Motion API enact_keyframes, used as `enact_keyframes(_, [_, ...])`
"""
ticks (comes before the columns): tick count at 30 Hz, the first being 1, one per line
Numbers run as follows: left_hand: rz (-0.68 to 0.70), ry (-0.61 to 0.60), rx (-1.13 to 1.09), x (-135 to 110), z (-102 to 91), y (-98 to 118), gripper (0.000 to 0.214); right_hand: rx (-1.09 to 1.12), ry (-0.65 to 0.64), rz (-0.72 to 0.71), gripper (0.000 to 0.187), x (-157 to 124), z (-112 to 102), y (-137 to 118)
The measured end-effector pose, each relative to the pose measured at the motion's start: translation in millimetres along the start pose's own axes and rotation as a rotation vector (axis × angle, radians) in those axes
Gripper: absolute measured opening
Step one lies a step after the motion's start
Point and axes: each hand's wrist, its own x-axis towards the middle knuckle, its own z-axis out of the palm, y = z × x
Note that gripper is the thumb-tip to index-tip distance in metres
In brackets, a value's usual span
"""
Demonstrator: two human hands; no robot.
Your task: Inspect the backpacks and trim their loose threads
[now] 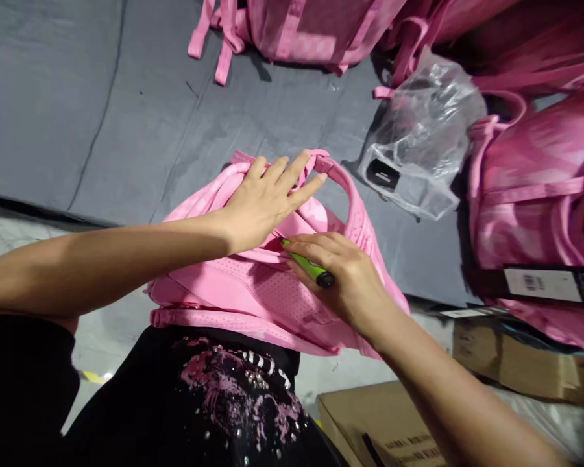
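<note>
Backpack: here it is, a pink backpack [253, 285] half on the near edge of the grey table [78, 97], its lower part hanging off towards the person's dark shirt.
Left hand: the left hand [263, 201] lies flat on top of the backpack, fingers spread and stretched out, gripping nothing, just pressing the fabric down.
Right hand: the right hand [343, 275] is closed around a green tool [305, 264] with a black end, its green tip pointing at a seam right under the left palm. Lighter or marker? I cannot tell.
Carry loop: the carry loop [343, 178] arches up at the end of the backpack that lies furthest onto the table, just past the left fingertips.
How it handles: soft, light and floppy by the look of it, so it would sag if lifted by the fabric. The perforated panel looks padded, not slippery and not fragile.
Where to hold: the carry loop or the folded straps look like the firm places. A flat palm keeps the seam steady.
Plastic bag: a crumpled clear plastic bag [418, 143] sits on the right part of the table.
More bags: a pile of pink bags [311, 26] lines the table's far edge and another stack [530, 194] fills its right side.
Boxes: a cardboard box [370, 415] stands below the table's near edge.
</note>
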Motion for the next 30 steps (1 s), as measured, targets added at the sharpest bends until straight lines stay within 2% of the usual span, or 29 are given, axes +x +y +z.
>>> enact_keyframes(6, [-0.029, -0.094, -0.001, 1.6, -9.9, 3.6, 0.091, -0.08, 0.087, 0.038, 0.019, -14.8, 9.5, -6.7])
enact_keyframes(14, [0.037, -0.146, -0.052, 3.1, -9.8, -5.8, 0.098, -0.034, 0.157, 0.059, 0.016, -15.1, 13.9, -3.8])
enact_keyframes(18, [0.036, -0.147, -0.042, 2.0, -10.8, -7.1, 0.097, 0.032, 0.218, 0.081, 0.016, -12.2, 24.5, -4.4])
enact_keyframes(25, [0.015, -0.166, -0.048, 3.3, -15.5, -5.2, 0.094, -0.06, 0.334, 0.123, 0.016, -8.3, 38.8, -13.9])
enact_keyframes(30, [0.053, -0.139, -0.034, 1.6, -14.3, -11.5, 0.09, 0.054, 0.392, 0.165, 0.016, -3.6, 49.0, -16.7])
